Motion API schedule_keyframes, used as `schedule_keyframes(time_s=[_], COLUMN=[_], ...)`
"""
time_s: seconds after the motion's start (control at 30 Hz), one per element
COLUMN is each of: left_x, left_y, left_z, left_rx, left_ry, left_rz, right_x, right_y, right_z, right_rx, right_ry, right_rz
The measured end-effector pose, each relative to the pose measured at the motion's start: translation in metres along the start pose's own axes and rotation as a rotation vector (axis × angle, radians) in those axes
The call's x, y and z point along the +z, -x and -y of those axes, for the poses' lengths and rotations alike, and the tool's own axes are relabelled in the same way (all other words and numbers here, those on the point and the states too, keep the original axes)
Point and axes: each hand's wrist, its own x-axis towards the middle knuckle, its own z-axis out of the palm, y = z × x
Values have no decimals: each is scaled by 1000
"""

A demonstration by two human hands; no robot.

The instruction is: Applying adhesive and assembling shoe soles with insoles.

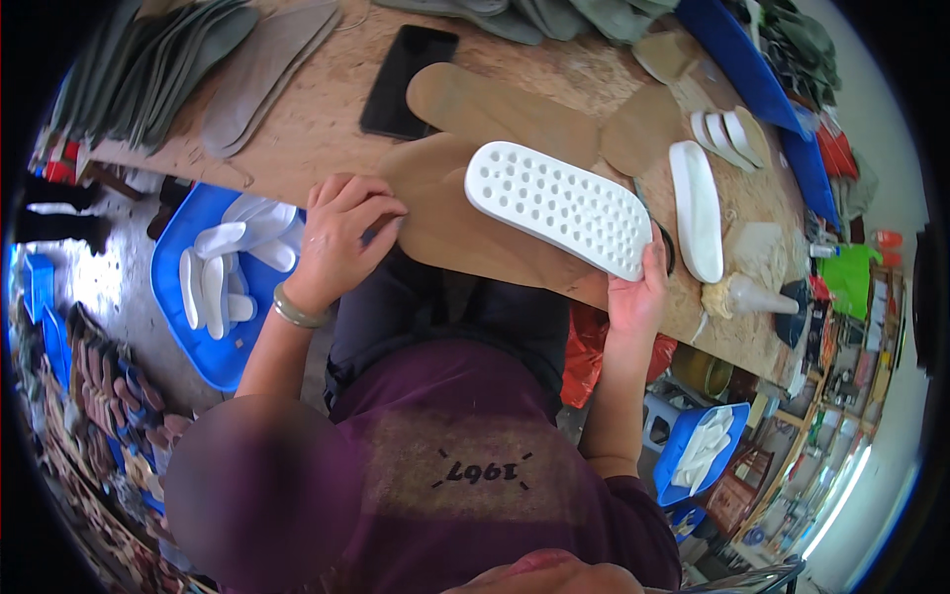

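My right hand (638, 287) grips the near right end of a white shoe sole (559, 208), thumb on top. Rows of round dimples cover the sole's upturned face. Beneath it, brown sole-shaped pieces (435, 233) lie at the table's near edge. My left hand (348, 233) is beside the left end of these pieces, thumb and forefinger drawn together in a pinch; what is between them, if anything, is hidden. A curved black handle (669, 247) shows partly behind the white sole, close to my right hand.
A black phone (409, 81) and stacked grey-green soles (158, 69) lie on the table (327, 148). Rightward are another white sole (697, 210), white straps (732, 137) and a crusted pale cone-shaped bottle (752, 295). Blue bins (168, 287) of white soles stand below, left and right.
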Motion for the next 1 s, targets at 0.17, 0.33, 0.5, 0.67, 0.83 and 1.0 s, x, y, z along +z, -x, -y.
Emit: schedule_keyframes(time_s=[0.17, 0.33, 0.5, 0.67, 0.83, 1.0], left_x=[0, 4, 15, 12, 5, 17], left_y=[-3, 4, 1, -8, 4, 24], left_z=[-6, -38, -66, -70, -77, -94], left_rx=[-11, -262, -579, -544, -525, -533], left_ry=[-15, 536, 1237, 1199, 1226, 1170], left_rz=[26, 30, 324, 373, 524, 656], right_x=[-14, -37, -34, -39, -57, -61], right_y=[10, 26, 44, 53, 74, 84], right_z=[17, 23, 8, 7, 11, 17], right_rx=[-37, -61, -20, 20, 6, 55], right_ry=[-53, -36, -104, -154, 123, 169], right_rz=[-25, 76, 173, 203, 178, 183])
